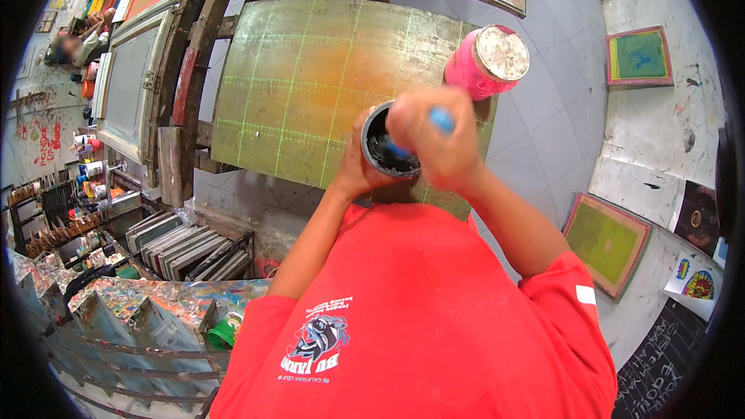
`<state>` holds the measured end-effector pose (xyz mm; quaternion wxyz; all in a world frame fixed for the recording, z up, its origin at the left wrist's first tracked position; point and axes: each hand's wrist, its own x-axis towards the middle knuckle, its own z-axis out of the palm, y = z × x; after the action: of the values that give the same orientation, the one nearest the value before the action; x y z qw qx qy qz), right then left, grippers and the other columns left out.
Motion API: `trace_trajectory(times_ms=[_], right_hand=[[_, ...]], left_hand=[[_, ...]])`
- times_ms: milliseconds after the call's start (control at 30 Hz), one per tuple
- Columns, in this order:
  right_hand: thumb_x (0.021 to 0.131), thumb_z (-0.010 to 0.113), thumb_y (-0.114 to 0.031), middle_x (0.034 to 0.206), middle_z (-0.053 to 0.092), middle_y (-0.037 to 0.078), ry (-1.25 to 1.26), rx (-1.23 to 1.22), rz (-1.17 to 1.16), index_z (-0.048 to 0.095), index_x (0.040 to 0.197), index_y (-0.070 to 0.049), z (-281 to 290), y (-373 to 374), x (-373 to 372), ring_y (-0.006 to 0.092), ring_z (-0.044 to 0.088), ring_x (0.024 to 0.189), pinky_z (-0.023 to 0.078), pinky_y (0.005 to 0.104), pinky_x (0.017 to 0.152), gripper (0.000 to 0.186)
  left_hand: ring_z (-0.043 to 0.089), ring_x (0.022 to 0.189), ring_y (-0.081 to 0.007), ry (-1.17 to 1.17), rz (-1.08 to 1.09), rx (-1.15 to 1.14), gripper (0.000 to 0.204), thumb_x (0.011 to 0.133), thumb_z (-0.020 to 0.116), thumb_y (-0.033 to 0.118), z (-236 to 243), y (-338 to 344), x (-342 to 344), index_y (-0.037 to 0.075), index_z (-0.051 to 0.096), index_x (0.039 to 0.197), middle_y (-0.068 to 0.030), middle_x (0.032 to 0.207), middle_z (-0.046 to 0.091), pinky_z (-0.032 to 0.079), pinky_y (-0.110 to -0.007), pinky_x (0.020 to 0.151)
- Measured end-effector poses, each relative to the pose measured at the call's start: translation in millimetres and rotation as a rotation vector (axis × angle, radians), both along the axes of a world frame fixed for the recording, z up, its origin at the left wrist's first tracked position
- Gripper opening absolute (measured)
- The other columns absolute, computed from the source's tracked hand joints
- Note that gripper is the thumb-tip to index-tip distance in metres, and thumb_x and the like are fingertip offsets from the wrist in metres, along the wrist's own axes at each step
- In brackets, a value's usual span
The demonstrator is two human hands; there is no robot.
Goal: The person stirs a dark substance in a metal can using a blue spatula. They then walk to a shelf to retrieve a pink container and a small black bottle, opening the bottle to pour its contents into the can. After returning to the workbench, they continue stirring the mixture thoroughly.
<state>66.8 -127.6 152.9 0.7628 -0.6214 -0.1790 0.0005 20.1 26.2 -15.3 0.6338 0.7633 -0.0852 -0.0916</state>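
the left hand (355, 171) grips a black-filled round can (386, 142); the right hand (434, 136) closes around a blue-handled tool (441, 119). beyond the fingers stands a pink jar (485, 62).

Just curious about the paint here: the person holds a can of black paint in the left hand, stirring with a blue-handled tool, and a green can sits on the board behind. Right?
Not quite. The head view shows the can on the board is pink, not green. The left hand does hold the can of black paint, and the right hand grips the blue-handled tool.
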Motion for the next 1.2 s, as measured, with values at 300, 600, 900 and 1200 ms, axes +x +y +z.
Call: trace_trajectory(times_ms=[300, 600, 900, 1200], right_hand=[[0.095, 0.062, -0.027, 0.055, 0.036, 0.0, -0.069, -0.138, 0.138, 0.051, 0.061, -0.003, 0, 1, -2, 0.0059, 0.036, 0.053, 0.033, 0.029, 0.046, 0.043], [0.094, 0.063, -0.022, 0.053, 0.044, 0.004, -0.143, -0.15, 0.156, 0.053, 0.061, -0.002, 1, -9, 2, 0.0094, 0.041, 0.051, 0.035, 0.0299, 0.045, 0.04], [0.093, 0.063, -0.024, 0.051, 0.044, 0.011, -0.216, -0.255, 0.273, 0.054, 0.059, -0.003, 0, -6, -5, 0.022, 0.042, 0.045, 0.035, 0.0338, 0.045, 0.041], [0.093, 0.061, -0.019, 0.053, 0.04, 0.011, -0.247, -0.249, 0.033, 0.045, 0.06, -0.004, 0, -30, -13, 0.0238, 0.04, 0.044, 0.03, 0.0329, 0.044, 0.041]], left_hand=[[0.052, 0.119, -0.0292, -0.017, 0.081, -0.21, 0.103, 0.055, 0.094, 0.032, -21, -7, -3, 0.009, 0.036, 0.136, -0.0141, 0.126, 0.053, 0.042, -0.043, 0.101], [0.052, 0.119, -0.0295, -0.107, -0.049, 0.04, 0.108, 0.052, 0.096, 0.032, -1, 1, 4, 0.008, 0.034, 0.138, -0.0141, 0.13, 0.051, 0.043, -0.042, 0.102], [0.053, 0.121, -0.0296, 0.243, 0.028, -0.143, 0.108, 0.055, 0.094, 0.033, -26, 4, -7, 0.008, 0.033, 0.14, -0.0148, 0.132, 0.051, 0.043, -0.042, 0.102], [0.051, 0.126, -0.0304, -0.415, 0.037, 0.037, 0.113, 0.059, 0.093, 0.029, -1, -1, -5, 0.01, 0.024, 0.146, -0.0161, 0.138, 0.048, 0.04, -0.044, 0.107]])
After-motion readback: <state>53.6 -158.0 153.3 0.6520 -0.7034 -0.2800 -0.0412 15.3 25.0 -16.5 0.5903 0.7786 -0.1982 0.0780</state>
